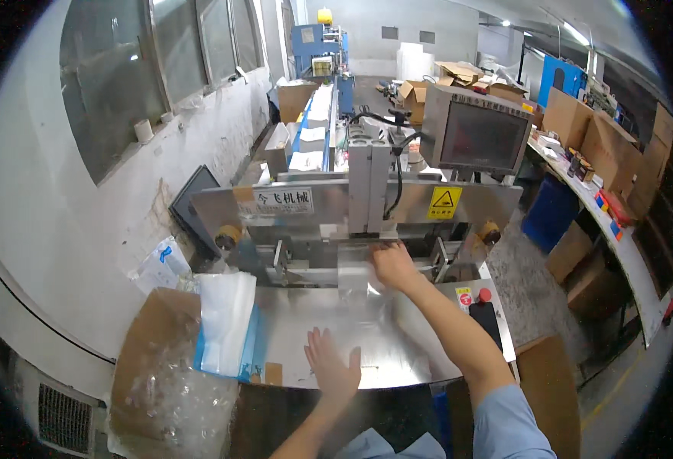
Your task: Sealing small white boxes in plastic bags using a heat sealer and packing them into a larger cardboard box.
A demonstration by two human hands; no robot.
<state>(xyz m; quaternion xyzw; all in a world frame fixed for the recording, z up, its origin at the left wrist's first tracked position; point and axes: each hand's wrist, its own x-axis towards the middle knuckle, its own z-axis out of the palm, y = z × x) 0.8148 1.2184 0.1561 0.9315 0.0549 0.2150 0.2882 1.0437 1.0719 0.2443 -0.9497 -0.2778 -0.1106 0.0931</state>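
My right hand [395, 266] reaches forward to the slot of a metal machine [329, 206], its fingers bent and pinched on the upper edge of a sheet of clear plastic film [358, 279]. The film hangs from the slot down onto the steel worktop [306, 314]; its exact outline is hard to make out. Nearer to me, my left hand [333, 363] hovers over the front part of the worktop, fingers spread and nothing in them. Left of it stands a stack of white sheets [227, 314] in a blue holder [252, 352].
A cardboard box [149, 344] with crumpled clear plastic [180, 402] stands at the left. Right of the worktop are a red button [484, 295] and a dark panel [486, 323]. A screen [483, 136] rises behind the machine. A long cluttered table [619, 252] runs along the right.
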